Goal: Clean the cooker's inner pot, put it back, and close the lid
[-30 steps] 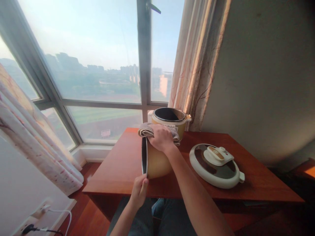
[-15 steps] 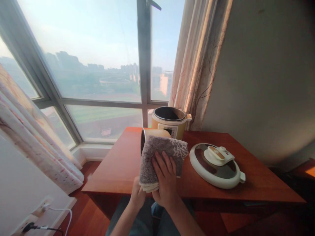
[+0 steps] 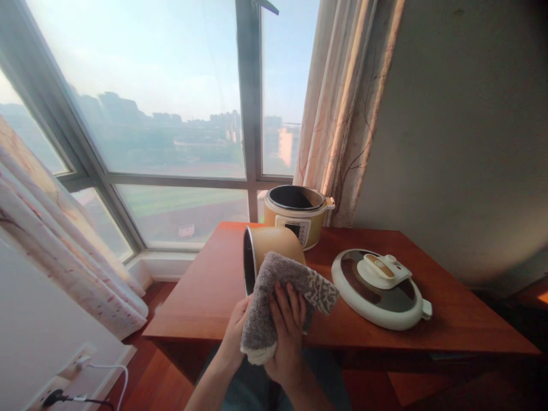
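A gold-coloured inner pot [image 3: 274, 242] lies on its side, its dark mouth turned to the left. Across its near side drapes a folded grey towel [image 3: 268, 302] with a white patterned end. My right hand [image 3: 289, 325] presses the towel against the pot, fingers laid along the cloth. At the pot's near rim, my left hand [image 3: 237, 331] grips the edge, its fingertips partly hidden by towel and pot. Behind stands the gold pressure cooker body [image 3: 314, 225], its top uncovered. To the right lies the cooker's white round lid [image 3: 372, 317] with its handle upward.
All of this rests on a reddish-brown wooden table [image 3: 197, 291] by a large window [image 3: 171, 137]. Curtains [image 3: 342, 114] hang on both sides. A wall socket [image 3: 64, 377] with plugged-in cables is at lower left.
The towel has slid down and toward me, its patterned end swinging lower right, uncovering more of the pot. My right hand moved down with it; my left hand shows more at the rim.
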Demonstrator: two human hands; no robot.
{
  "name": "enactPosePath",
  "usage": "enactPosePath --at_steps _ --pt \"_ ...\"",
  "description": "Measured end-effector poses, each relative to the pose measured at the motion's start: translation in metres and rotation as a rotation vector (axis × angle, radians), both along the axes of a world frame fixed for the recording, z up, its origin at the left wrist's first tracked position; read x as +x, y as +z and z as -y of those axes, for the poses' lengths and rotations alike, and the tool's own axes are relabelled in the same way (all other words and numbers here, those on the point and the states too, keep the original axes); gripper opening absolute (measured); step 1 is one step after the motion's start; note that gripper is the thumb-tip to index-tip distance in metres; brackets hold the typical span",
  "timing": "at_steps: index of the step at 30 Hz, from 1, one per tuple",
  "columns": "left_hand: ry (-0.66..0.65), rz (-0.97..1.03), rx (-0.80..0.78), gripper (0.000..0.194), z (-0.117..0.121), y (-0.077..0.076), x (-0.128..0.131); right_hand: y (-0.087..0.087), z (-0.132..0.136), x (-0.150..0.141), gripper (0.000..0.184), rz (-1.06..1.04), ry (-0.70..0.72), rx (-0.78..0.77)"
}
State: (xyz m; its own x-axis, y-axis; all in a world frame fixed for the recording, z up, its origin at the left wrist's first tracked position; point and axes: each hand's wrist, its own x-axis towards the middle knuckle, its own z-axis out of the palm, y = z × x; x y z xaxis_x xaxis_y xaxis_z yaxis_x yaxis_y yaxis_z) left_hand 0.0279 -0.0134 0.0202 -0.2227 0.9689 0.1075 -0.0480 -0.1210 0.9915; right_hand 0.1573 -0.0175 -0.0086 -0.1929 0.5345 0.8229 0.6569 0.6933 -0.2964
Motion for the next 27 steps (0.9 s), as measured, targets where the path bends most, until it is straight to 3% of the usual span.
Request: enactPosePath --at_steps 3,6,8,11,14,20,23,27 --pt "-0.023 -0.048 0.036 0.047 0.004 -0.001 0.004 0.056 -0.017 0.004 0.07 0.023 0.006 -0.064" --pt "-0.038 -0.107 0.032 0.054 0.005 0.001 0.005 0.11 -0.045 0.004 0.062 0.141 0.055 -0.182" --pt "-0.048 -0.115 0.05 0.057 0.004 0.005 0.005 0.138 -0.066 0.0 0.055 0.224 0.042 -0.28" --pt "-0.055 -0.116 0.112 0.054 0.002 0.009 0.005 0.166 -0.098 -0.008 0.043 0.348 0.003 -0.458" --pt "-0.025 -0.127 0.163 0.052 0.001 0.002 0.001 0.181 -0.127 -0.015 0.037 0.415 -0.003 -0.566" --pt "0.14 -0.209 0.195 0.056 0.003 -0.04 -0.021 0.187 -0.168 -0.029 0.041 0.506 -0.008 -0.729" --pt "0.047 -0.293 0.251 0.057 0.003 -0.049 -0.028 0.187 -0.174 -0.033 0.042 0.519 -0.025 -0.76" --pt "-0.042 -0.33 0.304 0.063 0.003 -0.048 -0.024 0.189 -0.165 -0.031 0.044 0.519 -0.063 -0.754"
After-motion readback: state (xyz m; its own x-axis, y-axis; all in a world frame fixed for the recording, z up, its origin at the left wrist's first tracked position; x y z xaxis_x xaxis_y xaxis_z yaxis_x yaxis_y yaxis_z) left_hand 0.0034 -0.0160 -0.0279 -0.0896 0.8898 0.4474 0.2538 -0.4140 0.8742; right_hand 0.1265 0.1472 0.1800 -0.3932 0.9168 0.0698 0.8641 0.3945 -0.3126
